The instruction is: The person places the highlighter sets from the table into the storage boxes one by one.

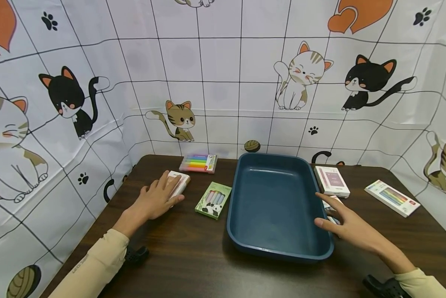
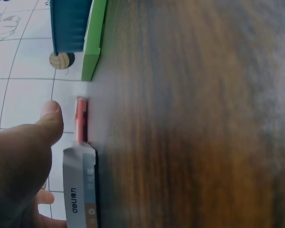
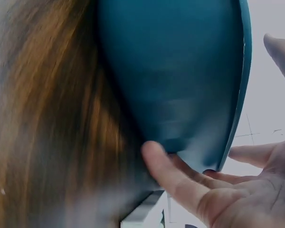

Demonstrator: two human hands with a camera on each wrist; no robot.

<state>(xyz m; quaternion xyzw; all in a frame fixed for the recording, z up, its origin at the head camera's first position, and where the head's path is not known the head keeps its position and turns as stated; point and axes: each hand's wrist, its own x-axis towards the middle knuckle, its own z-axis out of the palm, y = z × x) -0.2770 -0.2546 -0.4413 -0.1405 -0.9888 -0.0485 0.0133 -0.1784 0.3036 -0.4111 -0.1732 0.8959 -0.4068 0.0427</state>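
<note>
My left hand (image 1: pixel 155 199) lies over a small white box (image 1: pixel 182 185) at the table's left, fingers extended across its top and thumb apart. In the left wrist view this box (image 2: pixel 77 187) shows "deli" lettering on its end. A blue plastic basin (image 1: pixel 278 198) stands at the middle right. At its right side hovers my right hand (image 1: pixel 351 225), fingers spread, partly hiding a box (image 1: pixel 333 201) beside the basin. The right wrist view has these fingers near the basin's outer wall (image 3: pixel 171 85); contact is unclear. Neither hand grips anything.
A green box of pens (image 1: pixel 213 200) lies left of the basin, with a pack of coloured markers (image 1: pixel 198 163) behind. Right of the basin are a white-and-pink box (image 1: pixel 332 181) and a flat box with coloured stripes (image 1: pixel 392 198). Cat-print sheeting (image 1: pixel 223 99) encloses the dark wooden table (image 1: pixel 185 256).
</note>
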